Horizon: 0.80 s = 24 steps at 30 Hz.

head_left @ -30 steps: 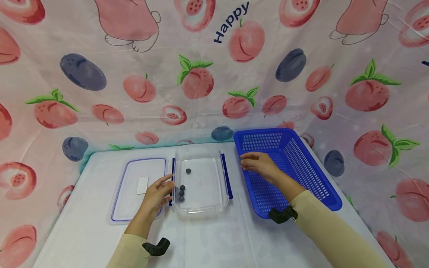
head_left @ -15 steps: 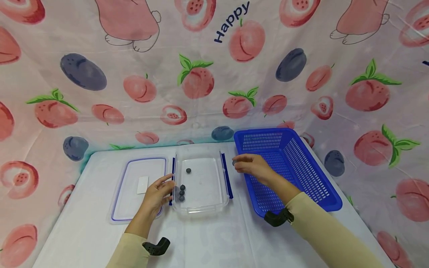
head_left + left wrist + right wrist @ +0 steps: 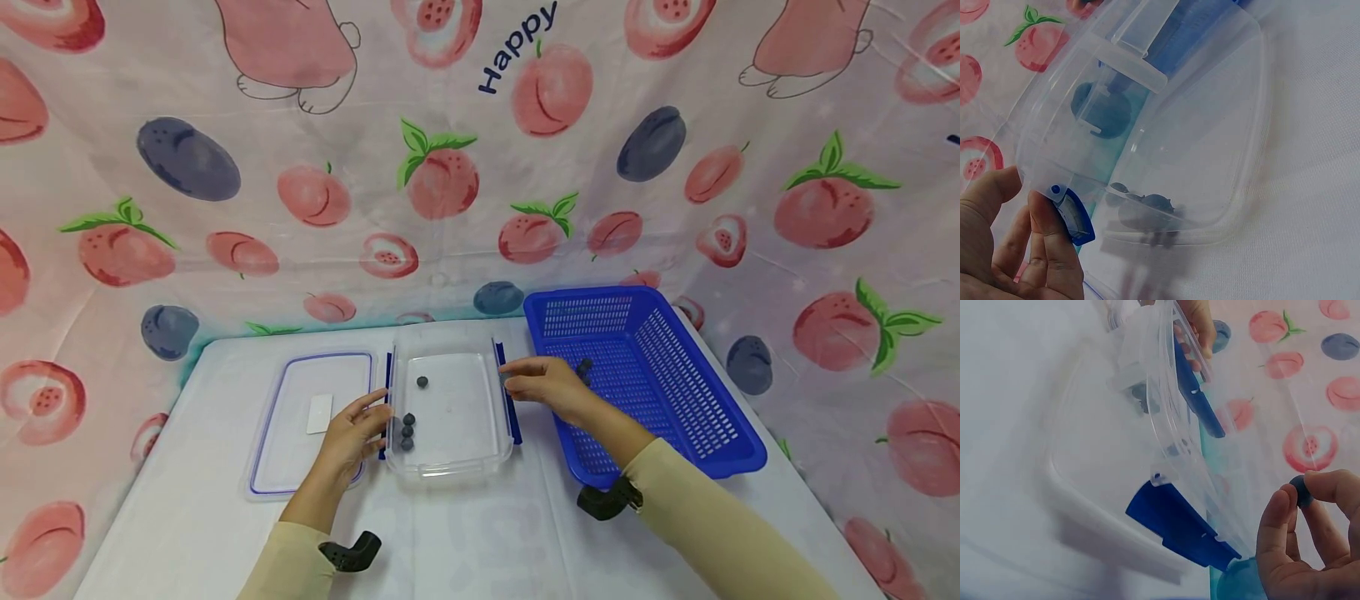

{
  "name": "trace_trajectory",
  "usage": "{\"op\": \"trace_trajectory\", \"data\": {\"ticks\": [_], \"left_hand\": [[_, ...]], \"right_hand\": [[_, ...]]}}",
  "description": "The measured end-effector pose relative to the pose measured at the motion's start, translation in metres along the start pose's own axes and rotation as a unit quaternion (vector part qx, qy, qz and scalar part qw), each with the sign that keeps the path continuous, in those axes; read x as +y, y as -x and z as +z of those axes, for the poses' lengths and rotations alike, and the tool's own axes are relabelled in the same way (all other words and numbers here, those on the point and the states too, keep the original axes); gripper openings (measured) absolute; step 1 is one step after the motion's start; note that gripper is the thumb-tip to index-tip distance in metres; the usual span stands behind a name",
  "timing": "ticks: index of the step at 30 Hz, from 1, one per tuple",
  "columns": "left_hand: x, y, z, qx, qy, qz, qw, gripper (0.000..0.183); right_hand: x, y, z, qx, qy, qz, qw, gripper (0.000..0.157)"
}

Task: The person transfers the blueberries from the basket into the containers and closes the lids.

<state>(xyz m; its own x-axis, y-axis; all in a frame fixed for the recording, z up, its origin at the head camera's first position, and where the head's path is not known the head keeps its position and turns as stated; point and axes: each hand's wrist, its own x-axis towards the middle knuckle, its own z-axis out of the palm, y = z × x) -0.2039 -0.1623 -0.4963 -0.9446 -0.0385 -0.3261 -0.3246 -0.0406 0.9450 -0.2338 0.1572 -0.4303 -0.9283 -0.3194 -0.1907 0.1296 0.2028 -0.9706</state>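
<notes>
Between thumb and fingertips my right hand (image 3: 551,387) pinches a small dark blueberry (image 3: 1301,489), held above the right rim of the clear plastic box. My left hand (image 3: 348,437) grips the left rim of this box (image 3: 448,469), with its thumb and fingers beside a blue side latch (image 3: 1075,215). Several blueberries (image 3: 408,432) lie inside along the box's left wall, and a single blueberry (image 3: 422,382) sits apart farther back. Dark blueberries (image 3: 584,369) show in the blue basket, partly behind my right hand.
The blue perforated basket (image 3: 701,392) stands right of the box. A clear lid with a blue seal (image 3: 281,450) lies flat at the left, bearing a white label (image 3: 318,414). A fruit-print cloth (image 3: 442,275) hangs behind the white table (image 3: 487,542).
My right hand has moved left, from over the basket to the box's right rim, carrying the blueberry. Berries in the basket have come into view behind it. The left hand stays put.
</notes>
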Motion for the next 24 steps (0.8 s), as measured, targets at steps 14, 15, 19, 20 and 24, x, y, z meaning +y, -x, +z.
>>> {"op": "trace_trajectory", "data": {"ticks": [14, 15, 19, 20, 24], "left_hand": [[-0.001, 0.0, 0.0, -0.001, 0.013, -0.001, 0.9999, 0.053], [-0.001, 0.0, 0.0, -0.002, 0.014, -0.001, 0.9999, 0.053], [-0.001, 0.0, 0.0, -0.003, 0.015, -0.001, 0.9999, 0.053], [-0.001, 0.0, 0.0, -0.003, 0.014, -0.001, 0.9999, 0.053], [0.0, 0.0, 0.0, -0.004, 0.011, -0.002, 0.9999, 0.053]], "right_hand": [[0.004, -0.009, 0.022, -0.025, 0.032, 0.003, 0.999, 0.036], [0.004, -0.009, 0.023, -0.027, 0.034, 0.001, 0.999, 0.036], [0.003, -0.012, 0.03, -0.032, 0.036, -0.004, 0.999, 0.035], [0.003, -0.013, 0.031, -0.031, 0.037, -0.004, 0.999, 0.034], [0.003, -0.015, 0.039, -0.022, 0.035, -0.001, 0.999, 0.032]]}}
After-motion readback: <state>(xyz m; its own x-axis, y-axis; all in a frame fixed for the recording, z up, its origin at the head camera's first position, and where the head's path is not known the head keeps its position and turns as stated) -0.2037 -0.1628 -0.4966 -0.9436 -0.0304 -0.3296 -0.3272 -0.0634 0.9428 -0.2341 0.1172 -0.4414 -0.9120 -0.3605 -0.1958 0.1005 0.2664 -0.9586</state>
